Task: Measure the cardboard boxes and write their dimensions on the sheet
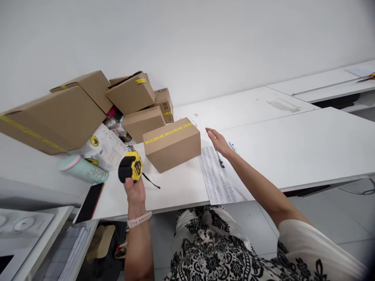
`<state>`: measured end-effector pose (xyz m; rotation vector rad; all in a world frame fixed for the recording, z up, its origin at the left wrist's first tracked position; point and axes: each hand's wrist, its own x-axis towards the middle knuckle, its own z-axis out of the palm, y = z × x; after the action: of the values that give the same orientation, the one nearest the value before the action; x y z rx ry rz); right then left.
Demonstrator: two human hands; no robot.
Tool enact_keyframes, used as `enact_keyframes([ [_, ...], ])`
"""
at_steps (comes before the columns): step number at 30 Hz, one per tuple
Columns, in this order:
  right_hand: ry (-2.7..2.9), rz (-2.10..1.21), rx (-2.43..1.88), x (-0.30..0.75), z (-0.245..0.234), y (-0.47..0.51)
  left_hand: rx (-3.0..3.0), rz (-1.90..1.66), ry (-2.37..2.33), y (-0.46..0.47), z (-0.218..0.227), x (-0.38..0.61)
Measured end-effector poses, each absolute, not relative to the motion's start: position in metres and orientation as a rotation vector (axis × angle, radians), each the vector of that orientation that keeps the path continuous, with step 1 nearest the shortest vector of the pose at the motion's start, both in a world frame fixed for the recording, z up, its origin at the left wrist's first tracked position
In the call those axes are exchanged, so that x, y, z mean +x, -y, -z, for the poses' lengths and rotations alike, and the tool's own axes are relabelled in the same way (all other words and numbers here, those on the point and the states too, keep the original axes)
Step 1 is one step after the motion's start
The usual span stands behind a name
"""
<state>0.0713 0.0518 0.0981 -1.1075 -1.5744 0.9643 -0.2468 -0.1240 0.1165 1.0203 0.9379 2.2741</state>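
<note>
My left hand [135, 190] is closed around a yellow and black tape measure [134, 166], raised above the left part of the table, with a black strap hanging from it. To its right a brown cardboard box [175, 150] with yellow tape along its top stands on the table. Just past the right end of that box is my right hand [218, 141], fingers stretched out and holding nothing. Beneath my right arm lie printed sheets of paper [215, 183] and a black pen [220, 160].
Several more cardboard boxes [131, 93] are stacked at the back left against the wall. A mint tumbler [84, 168] lies on its side near a dark phone [91, 203]. The white table [307, 144] extends right, towards open shelving [351, 102].
</note>
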Motion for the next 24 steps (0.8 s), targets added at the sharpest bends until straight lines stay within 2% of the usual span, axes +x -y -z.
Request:
enact_keyframes([
  [3, 1.57, -1.033, -1.039, 0.043, -0.117, -0.058, 0.851, -2.208, -0.924, 0.107, -0.124, -0.264],
  [7, 1.534, -1.139, -1.067, 0.016, -0.118, -0.057, 0.729, -2.059, -0.862, 0.1, -0.118, -0.267],
  [12, 1.413, -1.038, -1.067, 0.022, -0.098, -0.007, 0.756, -2.017, -0.806, 0.138, -0.109, -0.251],
  [18, 1.261, -0.967, -1.061, 0.059, -0.053, 0.07, 0.624, -2.012, -0.998, 0.203, -0.096, -0.244],
  [21, 1.129, -0.871, -1.106, 0.075, -0.047, 0.085, 0.666, -2.075, -1.131, 0.22, -0.112, -0.25],
  [24, 0.992, -0.653, -1.084, 0.081, -0.071, 0.092, 0.832, -2.091, -1.246, 0.227, -0.142, -0.25],
])
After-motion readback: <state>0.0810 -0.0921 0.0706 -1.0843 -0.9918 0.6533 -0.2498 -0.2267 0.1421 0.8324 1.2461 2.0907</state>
